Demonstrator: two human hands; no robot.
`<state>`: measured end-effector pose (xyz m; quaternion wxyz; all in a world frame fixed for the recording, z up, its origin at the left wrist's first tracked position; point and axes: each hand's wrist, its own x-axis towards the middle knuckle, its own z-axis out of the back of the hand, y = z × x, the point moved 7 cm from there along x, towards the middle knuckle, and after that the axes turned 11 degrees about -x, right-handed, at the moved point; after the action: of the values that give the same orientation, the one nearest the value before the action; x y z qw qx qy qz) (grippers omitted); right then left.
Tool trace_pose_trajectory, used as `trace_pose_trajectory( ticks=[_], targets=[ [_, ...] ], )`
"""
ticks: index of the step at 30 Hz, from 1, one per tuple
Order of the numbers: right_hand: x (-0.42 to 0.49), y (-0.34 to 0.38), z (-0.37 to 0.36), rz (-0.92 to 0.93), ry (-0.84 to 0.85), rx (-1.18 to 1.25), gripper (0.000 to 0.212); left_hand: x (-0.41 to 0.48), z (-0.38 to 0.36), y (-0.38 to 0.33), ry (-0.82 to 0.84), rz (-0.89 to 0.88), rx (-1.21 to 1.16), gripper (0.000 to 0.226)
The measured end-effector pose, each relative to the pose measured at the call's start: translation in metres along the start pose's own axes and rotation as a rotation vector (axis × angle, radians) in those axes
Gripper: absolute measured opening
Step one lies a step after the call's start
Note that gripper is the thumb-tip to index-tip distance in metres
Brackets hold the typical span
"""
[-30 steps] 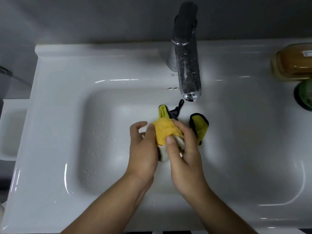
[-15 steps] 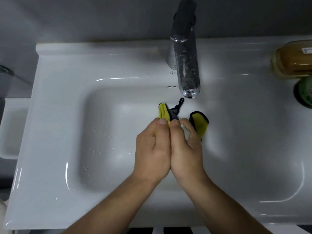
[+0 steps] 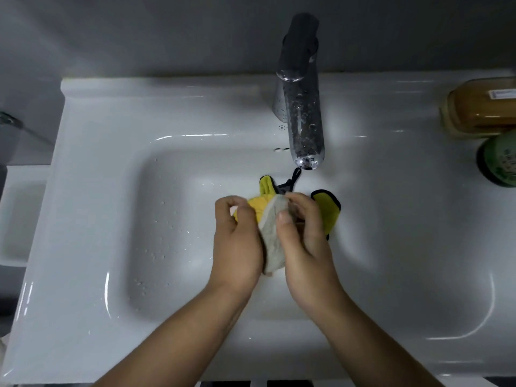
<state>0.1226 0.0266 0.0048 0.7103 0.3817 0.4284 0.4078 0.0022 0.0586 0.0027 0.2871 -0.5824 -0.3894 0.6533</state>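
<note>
Over the white sink basin [image 3: 173,247] I hold a small cloth [image 3: 272,236], yellow on one side and pale grey-white on the other, with black trim and a black loop. My left hand [image 3: 236,244] grips its left part, fingers curled round the yellow side. My right hand [image 3: 304,241] grips the right part, thumb pressing on the pale face. A yellow black-edged flap [image 3: 331,212] sticks out beyond my right hand. The cloth sits just below the chrome tap spout [image 3: 305,135]; no water runs.
Water drops dot the basin's left slope. On the ledge at the right stand an amber box [image 3: 483,107] and a green round container [image 3: 502,163]. A second white basin edge [image 3: 19,213] shows at the far left. A grey wall rises behind.
My hands were pressed together over the cloth half a second ago; now they have parted slightly and the pale side of the cloth shows between them.
</note>
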Motion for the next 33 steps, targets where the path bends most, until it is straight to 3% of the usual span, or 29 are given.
trace_pose_trajectory(
  ticks=[3, 7, 10, 15, 18, 22, 24, 26, 30, 33],
  targets=[
    [-0.010, -0.002, 0.002, 0.208, 0.004, -0.204, 0.053, -0.006, -0.011, 0.008, 0.126, 0.200, -0.119, 0.032],
    [-0.007, 0.006, 0.004, 0.267, -0.110, -0.214, 0.038, -0.011, -0.019, -0.002, 0.246, 0.090, 0.078, 0.053],
    [-0.001, 0.015, 0.003, 0.140, -0.126, 0.010, 0.015, -0.013, -0.020, -0.014, 0.190, -0.074, 0.120, 0.059],
    [0.008, 0.008, -0.001, -0.135, -0.160, 0.236, 0.032, -0.014, -0.014, -0.019, 0.112, -0.286, 0.092, 0.058],
    [0.014, -0.008, -0.012, -0.307, -0.133, 0.344, 0.024, -0.007, -0.013, -0.015, 0.083, -0.320, 0.164, 0.044],
    [0.020, -0.017, -0.021, -0.420, 0.005, 0.318, 0.014, 0.000, -0.013, -0.008, 0.059, -0.265, 0.221, 0.044],
    [0.019, -0.012, -0.012, -0.352, -0.012, 0.224, 0.016, 0.003, -0.011, -0.005, 0.044, -0.188, 0.189, 0.047],
    [0.013, 0.001, 0.002, -0.154, -0.055, 0.174, 0.015, 0.004, -0.008, -0.005, 0.019, -0.078, 0.071, 0.048],
    [-0.009, 0.006, 0.010, 0.161, 0.003, 0.080, 0.048, -0.005, -0.020, 0.001, 0.101, 0.236, -0.172, 0.045],
    [-0.012, 0.002, 0.013, 0.203, -0.051, -0.020, 0.041, -0.014, -0.023, -0.004, 0.133, 0.156, -0.023, 0.023]
  ],
)
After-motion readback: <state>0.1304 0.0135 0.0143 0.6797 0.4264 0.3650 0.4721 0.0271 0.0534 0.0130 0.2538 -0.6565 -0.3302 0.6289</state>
